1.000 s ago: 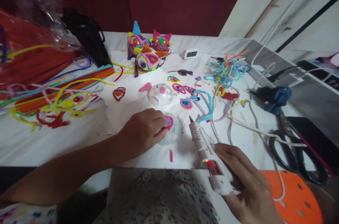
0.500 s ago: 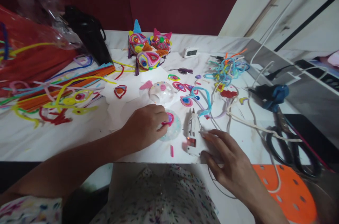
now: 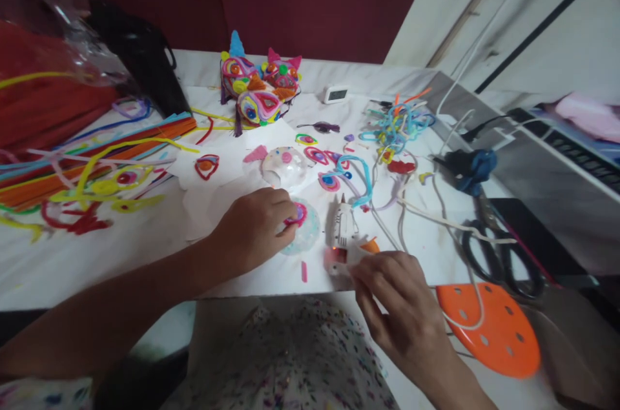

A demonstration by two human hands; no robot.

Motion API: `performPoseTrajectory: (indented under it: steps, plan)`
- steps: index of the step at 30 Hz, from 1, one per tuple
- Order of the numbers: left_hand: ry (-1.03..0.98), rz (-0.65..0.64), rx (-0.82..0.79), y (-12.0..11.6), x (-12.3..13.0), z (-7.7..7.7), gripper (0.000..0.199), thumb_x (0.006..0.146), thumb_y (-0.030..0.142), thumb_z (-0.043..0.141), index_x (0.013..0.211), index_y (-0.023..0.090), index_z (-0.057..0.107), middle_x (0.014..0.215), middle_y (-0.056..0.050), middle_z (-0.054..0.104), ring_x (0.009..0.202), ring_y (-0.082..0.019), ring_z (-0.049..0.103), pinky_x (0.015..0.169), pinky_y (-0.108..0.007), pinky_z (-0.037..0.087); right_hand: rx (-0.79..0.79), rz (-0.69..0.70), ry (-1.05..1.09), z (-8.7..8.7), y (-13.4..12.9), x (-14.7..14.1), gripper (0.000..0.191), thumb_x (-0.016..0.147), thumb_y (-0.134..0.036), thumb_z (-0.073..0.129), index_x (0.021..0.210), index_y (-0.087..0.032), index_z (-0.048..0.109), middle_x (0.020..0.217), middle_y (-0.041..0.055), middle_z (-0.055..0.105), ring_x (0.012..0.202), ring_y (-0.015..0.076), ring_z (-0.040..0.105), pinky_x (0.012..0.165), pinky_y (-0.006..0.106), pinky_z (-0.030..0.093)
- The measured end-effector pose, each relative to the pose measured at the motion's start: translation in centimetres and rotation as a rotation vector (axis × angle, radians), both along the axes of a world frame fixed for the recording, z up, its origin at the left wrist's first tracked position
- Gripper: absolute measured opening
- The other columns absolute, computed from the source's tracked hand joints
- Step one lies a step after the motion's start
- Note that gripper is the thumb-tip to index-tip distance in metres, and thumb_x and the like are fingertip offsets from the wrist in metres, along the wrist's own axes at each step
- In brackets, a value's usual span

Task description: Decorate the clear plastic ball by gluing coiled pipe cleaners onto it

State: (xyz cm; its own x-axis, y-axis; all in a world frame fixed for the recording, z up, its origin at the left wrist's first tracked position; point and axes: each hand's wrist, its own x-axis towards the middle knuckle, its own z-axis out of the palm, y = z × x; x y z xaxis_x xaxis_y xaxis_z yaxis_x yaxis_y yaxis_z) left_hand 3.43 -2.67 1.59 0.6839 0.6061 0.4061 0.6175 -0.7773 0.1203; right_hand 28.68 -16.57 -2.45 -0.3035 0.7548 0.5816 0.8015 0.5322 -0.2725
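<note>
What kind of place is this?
It looks like a craft table, maybe at home. You can see fuzzy craft stems in many colors, a white glue gun, and three bright decorated shapes at the back.

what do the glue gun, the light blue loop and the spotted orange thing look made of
Glue gun: probably hard plastic, smooth white shell with dark printing.
Light blue loop: likely fuzzy pipe cleaner, soft-edged and bent.
Spotted orange thing: smooth with a slight sheen, maybe plastic, but can't be sure.
</note>
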Motion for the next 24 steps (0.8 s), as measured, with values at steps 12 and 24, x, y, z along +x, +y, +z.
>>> performPoseTrajectory:
  steps: [12, 24]
  plan:
    - [-0.109, -0.07, 0.142, 0.6, -0.3, -0.6, 0.024, 0.086, 0.001, 0.071, 0.082, 0.025, 0.074, 0.082, 0.003, 0.082, 0.074, -0.019, 0.083, 0.067, -0.026, 0.066, 0.039, -0.285, 0.018, 0.8, 9.5, 12.6, 0.024, 0.099, -0.017, 0.058, 0.096, -0.025, 0.08, 0.082, 0.0051, 0.081, 0.071, 0.0236, 0.077, 0.067, 0.036, 0.059]
    - [-0.21, -0.109, 0.121, 0.7, -0.3, -1.3, 0.026, 0.091, 0.002, 0.062, 0.082, 0.023, 0.073, 0.08, 0.001, 0.079, 0.071, -0.02, 0.081, 0.064, -0.029, 0.064, -0.305, -0.326, -0.12, 0.5, 13.5, 17.5, 0.017, 0.091, -0.037, 0.073, 0.083, -0.026, 0.083, 0.089, 0.0084, 0.085, 0.076, 0.0251, 0.075, 0.074, 0.036, 0.056]
